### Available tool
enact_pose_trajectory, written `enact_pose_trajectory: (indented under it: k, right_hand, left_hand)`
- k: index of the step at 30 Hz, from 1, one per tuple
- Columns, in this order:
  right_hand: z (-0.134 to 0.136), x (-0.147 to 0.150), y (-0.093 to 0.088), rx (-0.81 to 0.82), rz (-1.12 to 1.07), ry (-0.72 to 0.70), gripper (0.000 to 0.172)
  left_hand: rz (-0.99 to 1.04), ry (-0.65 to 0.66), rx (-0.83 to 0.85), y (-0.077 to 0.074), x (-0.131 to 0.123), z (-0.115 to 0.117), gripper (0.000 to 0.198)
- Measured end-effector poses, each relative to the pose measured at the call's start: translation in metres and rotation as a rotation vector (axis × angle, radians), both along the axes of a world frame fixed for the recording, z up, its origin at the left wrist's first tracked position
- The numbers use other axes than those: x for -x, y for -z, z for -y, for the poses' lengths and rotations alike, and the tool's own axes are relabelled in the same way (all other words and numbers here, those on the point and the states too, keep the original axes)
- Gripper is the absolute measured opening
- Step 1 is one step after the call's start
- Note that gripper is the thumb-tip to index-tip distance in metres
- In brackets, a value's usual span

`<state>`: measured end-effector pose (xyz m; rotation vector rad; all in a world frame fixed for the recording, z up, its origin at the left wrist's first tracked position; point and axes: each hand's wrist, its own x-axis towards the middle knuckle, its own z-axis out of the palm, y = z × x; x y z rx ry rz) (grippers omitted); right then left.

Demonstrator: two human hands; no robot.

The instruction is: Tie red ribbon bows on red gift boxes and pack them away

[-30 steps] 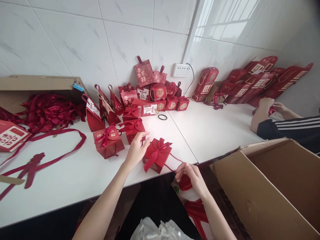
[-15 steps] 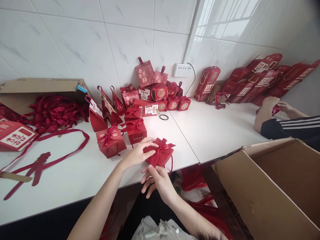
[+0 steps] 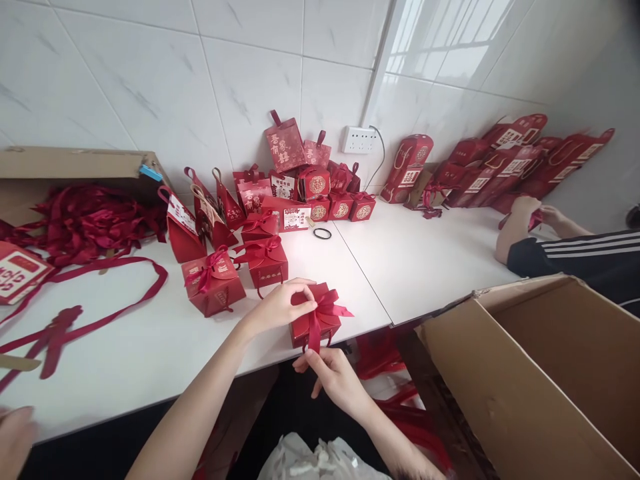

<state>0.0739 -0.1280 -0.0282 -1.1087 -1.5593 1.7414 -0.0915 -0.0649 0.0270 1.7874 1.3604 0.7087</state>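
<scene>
A red gift box with a ribbon bow on its lid sits at the table's front edge. My left hand rests over the box's left side, thumb and forefinger pinched at the middle of the bow. In front of the box, my right hand is closed on the tail of the red ribbon, drawn down toward me. The ribbon's other end points right. Two more bow-tied boxes, a nearer box and a red box, stand just left and behind.
Finished-looking red boxes crowd the wall. A carton of ribbons and loose ribbon lie left. A black ring is on the table. An open cardboard box stands right. A co-worker's hands are far right; another person's hand is bottom left.
My right hand has moved down, pulling the ribbon tail straight toward me. My left fingers have closed to a pinch on the bow. Another person's hand has appeared at bottom left.
</scene>
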Motion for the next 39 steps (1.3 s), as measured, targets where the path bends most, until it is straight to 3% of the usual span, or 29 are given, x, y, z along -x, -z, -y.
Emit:
enact_pose_trajectory:
  k: [14, 24, 28, 30, 32, 34, 39]
  right_hand:
    - [0.002, -0.001, -0.009, -0.339, 0.11, -0.087, 0.042]
    - [0.007, 0.005, -0.016, -0.363, 0.111, -0.158, 0.041]
    - [-0.006, -0.019, -0.022, -0.347, 0.113, -0.304, 0.039]
    - [-0.02, -0.037, -0.027, -0.297, 0.13, -0.18, 0.046]
    - [-0.036, -0.052, -0.031, -0.293, 0.225, 0.169, 0.051]
    - [-0.05, -0.058, -0.033, -0.317, 0.325, 0.348, 0.048]
    - [-0.058, -0.05, -0.031, -0.177, 0.318, 0.139, 0.041]
  left_hand:
    - [0.039, -0.08, -0.006, 0.014, -0.007, 0.003, 0.011]
    - [0.056, -0.086, 0.009, 0.015, -0.009, 0.003, 0.01]
    - [0.06, -0.075, 0.008, 0.015, -0.008, 0.003, 0.011]
    - [0.055, -0.059, 0.01, 0.015, -0.008, 0.003, 0.012]
    - [0.044, -0.047, 0.009, 0.015, -0.007, 0.003, 0.014]
    - [0.033, -0.045, -0.002, 0.015, -0.007, 0.003, 0.015]
    - [0.017, -0.017, -0.047, 0.014, -0.007, 0.003, 0.012]
